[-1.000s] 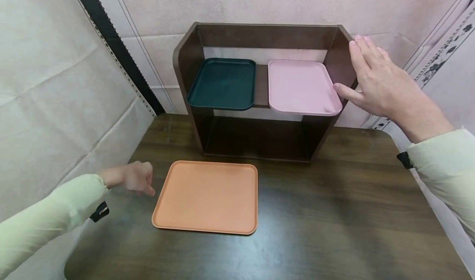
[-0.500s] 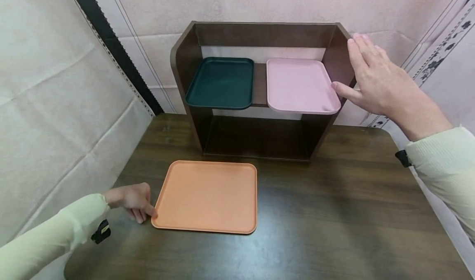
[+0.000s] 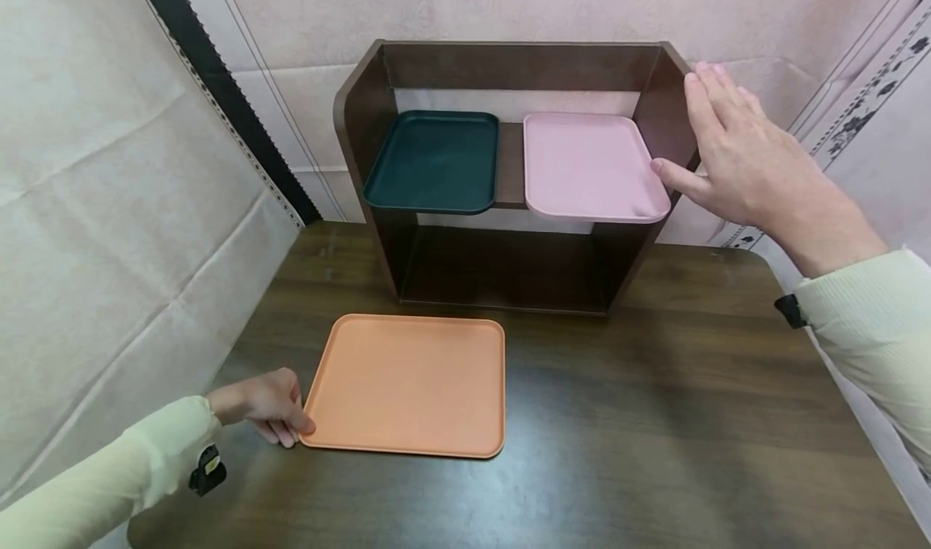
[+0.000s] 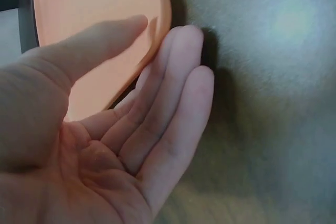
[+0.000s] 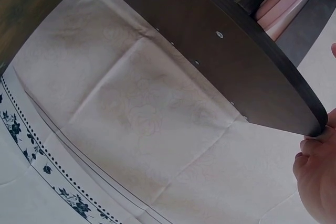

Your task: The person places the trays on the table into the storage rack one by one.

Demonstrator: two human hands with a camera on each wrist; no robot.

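Presently, the orange tray (image 3: 407, 387) lies flat on the near left part of the table (image 3: 655, 420), in front of the shelf unit (image 3: 509, 72). The left hand (image 3: 269, 407) is set at the tray's near left corner; in the left wrist view its fingers (image 4: 173, 108) are straight and pressed together beside the rim, and the thumb is laid over the tray's edge, so the corner is lightly pinched rather than gripped. For a clean lift, the fingertips are best slid under the raised rim before the thumb is pressed down, since the tray is thin, wide and likely to flex or tip if raised from one corner alone. A slow, level lift is advised.

The right hand (image 3: 742, 161) is spread flat, with its fingers against the outer face of the shelf unit's right side panel and the thumb reaching toward the pink tray (image 3: 589, 165); nothing is held by it, and the unit appears steadied.

All three trays are rounded rectangles with low upturned rims and a matte, smooth finish, probably plastic. The dark green tray (image 3: 436, 161) sits left of the pink one on the shelf board, both overhanging its near edge. The unit is of dark brown board with a rounded top corner; the table shows a dark wood grain with a faint sheen.
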